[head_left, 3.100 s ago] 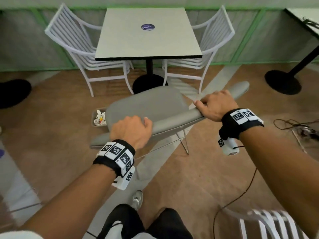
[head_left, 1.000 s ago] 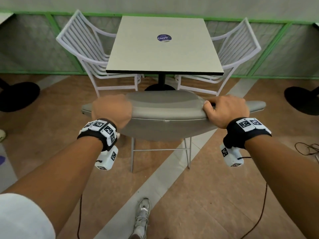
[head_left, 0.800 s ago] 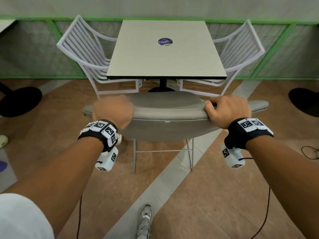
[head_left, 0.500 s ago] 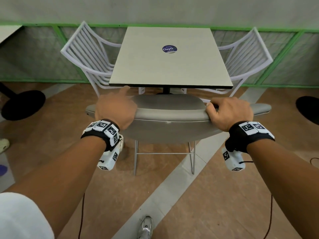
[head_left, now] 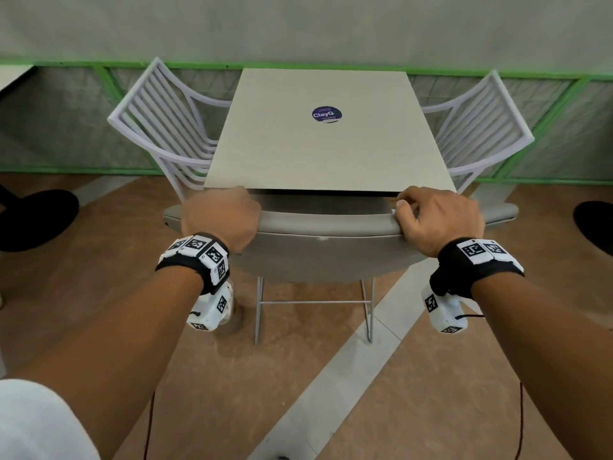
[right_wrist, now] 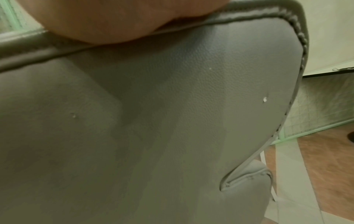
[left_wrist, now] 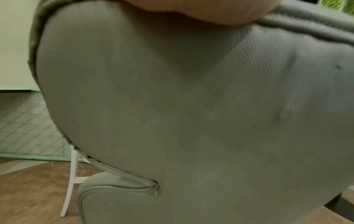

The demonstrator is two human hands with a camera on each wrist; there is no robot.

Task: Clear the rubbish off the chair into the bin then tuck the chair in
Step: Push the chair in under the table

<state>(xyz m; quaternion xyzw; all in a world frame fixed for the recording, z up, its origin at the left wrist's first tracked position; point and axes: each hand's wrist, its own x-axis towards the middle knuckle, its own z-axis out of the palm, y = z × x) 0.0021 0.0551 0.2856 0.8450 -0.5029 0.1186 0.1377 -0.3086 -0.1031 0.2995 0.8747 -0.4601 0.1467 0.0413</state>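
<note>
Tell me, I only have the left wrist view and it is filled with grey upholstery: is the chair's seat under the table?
Observer: From the head view, the grey chair has its seat almost wholly under the near edge of the table. Only a narrow grey strip shows between that edge and the backrest.
Operator: Is the right hand on it?
Observer: Yes, the right hand grips the backrest's top rim, fingers curled over it.
Operator: And the left hand from above?
Observer: The left hand lies on the top rim at the other end. It is blurred and its fingers are hidden.
</note>
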